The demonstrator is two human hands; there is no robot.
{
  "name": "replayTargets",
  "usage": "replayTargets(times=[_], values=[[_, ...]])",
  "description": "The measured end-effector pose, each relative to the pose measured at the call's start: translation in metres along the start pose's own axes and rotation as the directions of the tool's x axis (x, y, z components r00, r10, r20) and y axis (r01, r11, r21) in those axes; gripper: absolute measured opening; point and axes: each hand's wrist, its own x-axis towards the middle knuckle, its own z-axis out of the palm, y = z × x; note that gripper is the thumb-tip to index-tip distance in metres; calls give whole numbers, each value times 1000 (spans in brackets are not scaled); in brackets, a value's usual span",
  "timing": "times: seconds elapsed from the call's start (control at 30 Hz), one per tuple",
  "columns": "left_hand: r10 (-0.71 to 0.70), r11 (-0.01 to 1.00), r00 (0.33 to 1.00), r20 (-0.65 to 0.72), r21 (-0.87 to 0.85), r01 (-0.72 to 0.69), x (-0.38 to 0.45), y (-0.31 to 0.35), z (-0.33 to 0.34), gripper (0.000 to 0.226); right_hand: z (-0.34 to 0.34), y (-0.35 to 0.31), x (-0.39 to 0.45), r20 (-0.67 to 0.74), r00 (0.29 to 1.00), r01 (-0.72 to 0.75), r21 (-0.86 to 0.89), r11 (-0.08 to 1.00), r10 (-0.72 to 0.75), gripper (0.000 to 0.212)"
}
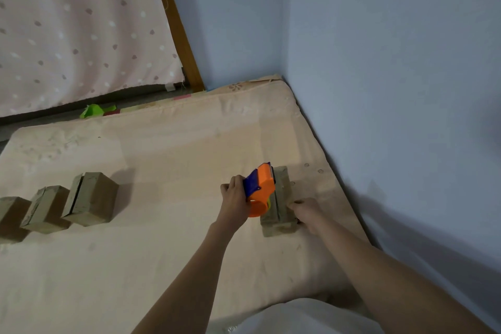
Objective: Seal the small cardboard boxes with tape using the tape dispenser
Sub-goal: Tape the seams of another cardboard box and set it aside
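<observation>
A small cardboard box (282,199) lies on the mattress at the right, its top seam running away from me. On top of it sits an orange and blue tape dispenser (259,189), gripped at its handle by my left hand (234,199). My right hand (305,211) holds the box's right side near its front end, fingers curled against it. Three more small cardboard boxes stand in a row at the left: the nearest to the middle (90,199), a second (47,209) and a third (12,215) at the frame's edge.
The peach mattress (168,160) fills the floor up to blue walls (393,89) at the right and back. A dotted pink curtain (78,27) and wooden post (179,30) stand behind. Green scraps (95,110) lie beyond the mattress's far edge.
</observation>
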Motion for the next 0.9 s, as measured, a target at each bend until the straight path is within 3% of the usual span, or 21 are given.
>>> replayTargets(times=[0.1, 0.23, 0.3, 0.37, 0.43, 0.9], values=[[36, 998, 999, 14, 47, -37, -2, 0, 3, 37, 0, -8, -13, -36, 999, 36, -63, 997, -38, 21], [37, 998, 999, 29, 51, -38, -4, 2, 0, 40, -6, -37, -31, -322, 926, 167, -112, 980, -195, 17], [48, 995, 998, 33, 89, -51, -5, 3, 1, 42, -8, -55, -35, -237, 949, 219, 31, 975, -205, 19], [58, 992, 998, 30, 111, -61, -6, 3, 1, 45, -9, -71, -47, -12, 991, 132, 189, 973, -132, 15], [63, 990, 997, 34, 122, -67, -7, 4, 1, 43, -10, -80, -55, 114, 988, 80, 192, 978, -103, 17], [118, 951, 993, 28, 286, -121, -6, 8, -2, 52, -18, -93, -52, 14, 993, 115, 109, 987, -117, 8]])
